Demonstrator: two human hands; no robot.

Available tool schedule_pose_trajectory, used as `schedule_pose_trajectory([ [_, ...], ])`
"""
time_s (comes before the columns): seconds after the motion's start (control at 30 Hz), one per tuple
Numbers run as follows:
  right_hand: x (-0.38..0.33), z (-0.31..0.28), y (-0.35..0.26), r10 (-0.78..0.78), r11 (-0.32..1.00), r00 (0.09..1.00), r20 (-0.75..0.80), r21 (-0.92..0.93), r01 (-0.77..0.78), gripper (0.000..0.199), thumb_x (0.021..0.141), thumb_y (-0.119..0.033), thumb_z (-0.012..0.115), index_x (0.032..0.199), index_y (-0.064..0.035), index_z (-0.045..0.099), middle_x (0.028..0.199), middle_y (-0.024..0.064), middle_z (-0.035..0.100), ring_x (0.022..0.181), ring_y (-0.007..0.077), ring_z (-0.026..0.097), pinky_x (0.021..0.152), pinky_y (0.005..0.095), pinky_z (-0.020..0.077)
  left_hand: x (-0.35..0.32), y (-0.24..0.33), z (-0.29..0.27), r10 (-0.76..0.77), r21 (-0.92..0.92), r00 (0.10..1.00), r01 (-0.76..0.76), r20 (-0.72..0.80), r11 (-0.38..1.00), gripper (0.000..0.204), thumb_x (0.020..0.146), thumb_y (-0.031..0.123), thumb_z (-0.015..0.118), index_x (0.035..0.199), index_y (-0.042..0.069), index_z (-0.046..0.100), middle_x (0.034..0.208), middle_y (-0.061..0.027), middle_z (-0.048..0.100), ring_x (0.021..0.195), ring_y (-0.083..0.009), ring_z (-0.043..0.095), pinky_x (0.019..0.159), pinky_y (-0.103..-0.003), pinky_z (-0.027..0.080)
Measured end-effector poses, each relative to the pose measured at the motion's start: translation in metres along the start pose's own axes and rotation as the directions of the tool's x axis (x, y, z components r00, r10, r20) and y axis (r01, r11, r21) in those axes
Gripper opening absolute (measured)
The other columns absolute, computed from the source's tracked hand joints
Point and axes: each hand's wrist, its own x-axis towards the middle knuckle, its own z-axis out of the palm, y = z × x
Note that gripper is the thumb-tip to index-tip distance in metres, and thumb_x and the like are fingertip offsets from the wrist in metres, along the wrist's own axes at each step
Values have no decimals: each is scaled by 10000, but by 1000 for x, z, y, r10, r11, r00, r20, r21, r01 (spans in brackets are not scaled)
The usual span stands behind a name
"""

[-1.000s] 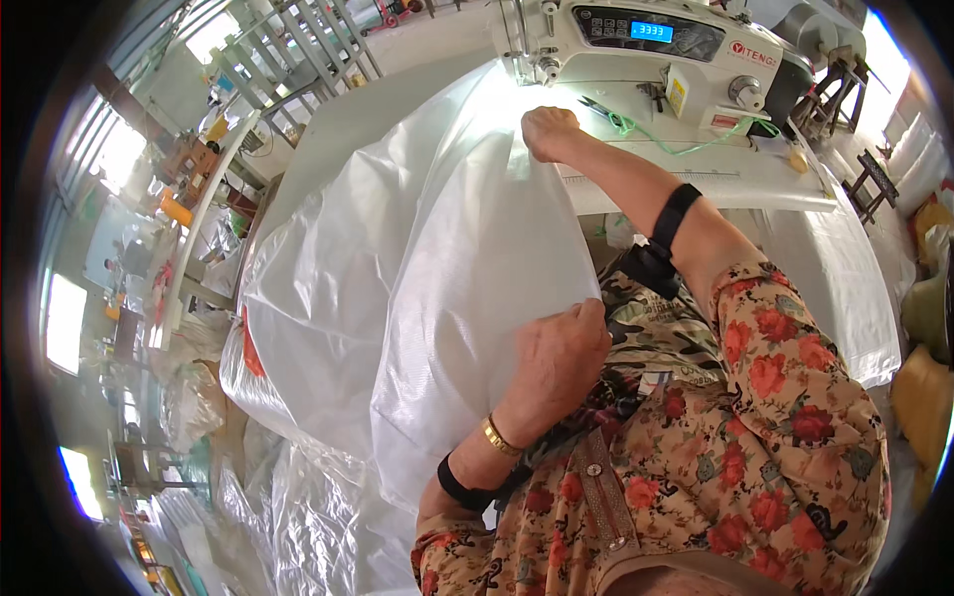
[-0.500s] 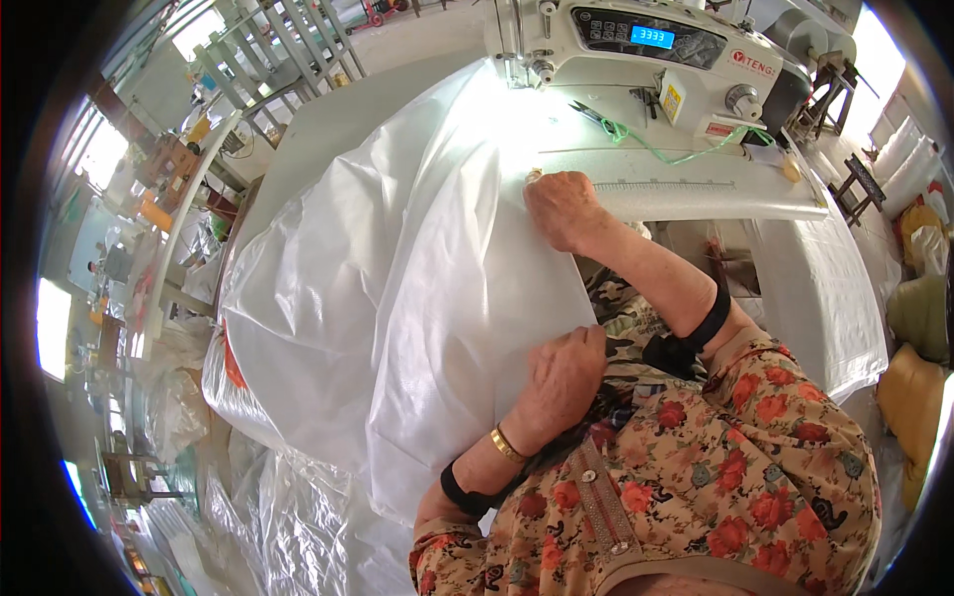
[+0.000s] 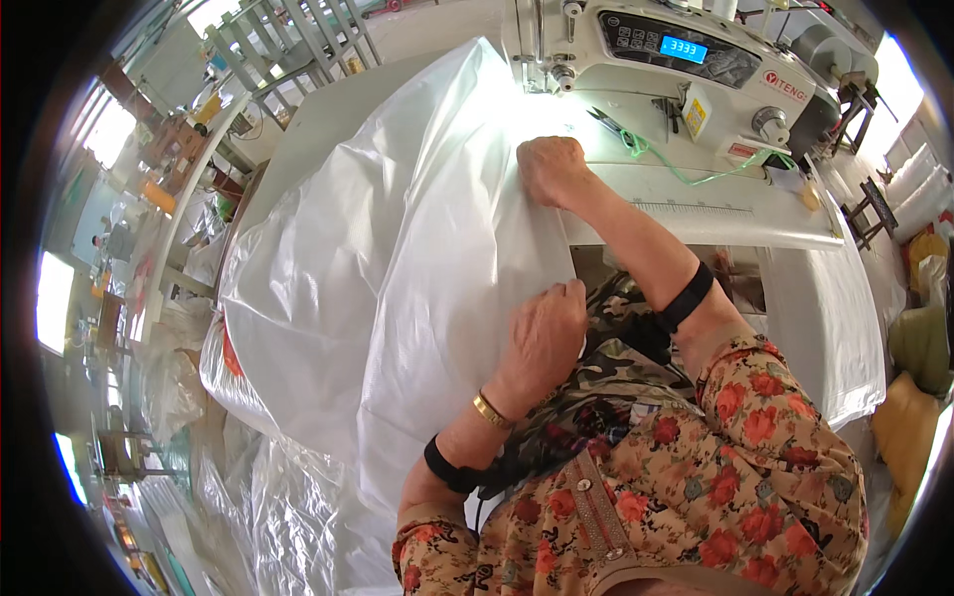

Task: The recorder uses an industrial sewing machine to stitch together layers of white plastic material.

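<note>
A large, glossy white sheet [image 3: 427, 248] drapes in folds over the sewing table, its far end beneath the lit head of a white sewing machine [image 3: 586, 74]. At the sheet's right edge, just in front of the needle area, my right hand [image 3: 552, 171] is closed on the material. Nearer my lap, my left hand [image 3: 547, 333] pinches the same edge with curled fingers. The fingertips of both hands are partly hidden. Glare washes out the spot under the needle.
Right of the needle lie dark-bladed thread snips [image 3: 608, 123] with a green cord [image 3: 686, 179]. A ruler scale [image 3: 696, 208] runs along the table's front. More white material [image 3: 825, 328] hangs at the right. Crinkled clear plastic [image 3: 298, 507] lies at lower left; a metal rack [image 3: 288, 55] stands behind.
Both hands have moved forward toward the needle area, still on the sheet's edge, and the sheet has shifted with them. The view has also moved slightly.
</note>
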Motion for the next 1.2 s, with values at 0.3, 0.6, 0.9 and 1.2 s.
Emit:
schedule_pose_trajectory([
  [0.3,28,6,18,65,993,996,-62,103,-58,230,827,-126,560,979,45,588,853,215,676,838,354,672,727,438,521,32,-11,19,-43,16,991,46,-126,999,131,808,62,555,724,12,469,635,-188,558,641,-408,573,575,-483,439],
  [0.6,-110,11,13,254,752,917,-307,659,12,402,902,-298,624,1120,-4,458,675,125,623,622,302,616,617,380,479,-81,-23,43,-208,-255,972,176,-106,951,536,818,152,694,1264,-23,452,1207,-255,485,1095,-443,488,916,-440,437],
  [0.9,-222,98,-20,-140,-155,983,121,978,-142,373,943,-223,615,1236,-28,491,1012,-13,603,909,61,529,782,251,457,-278,-62,107,-804,-467,595,715,15,520,325,892,154,601,1173,1,547,1079,-186,592,1016,-280,565,900,-356,435],
  [1.2,-221,130,-8,-230,-36,947,225,970,-239,235,948,-172,577,1061,11,670,913,-23,676,810,27,545,732,231,469,-280,-3,-34,-829,-822,446,569,338,-29,188,906,153,624,983,-15,659,811,45,568,691,-43,469,593,-202,354],
])
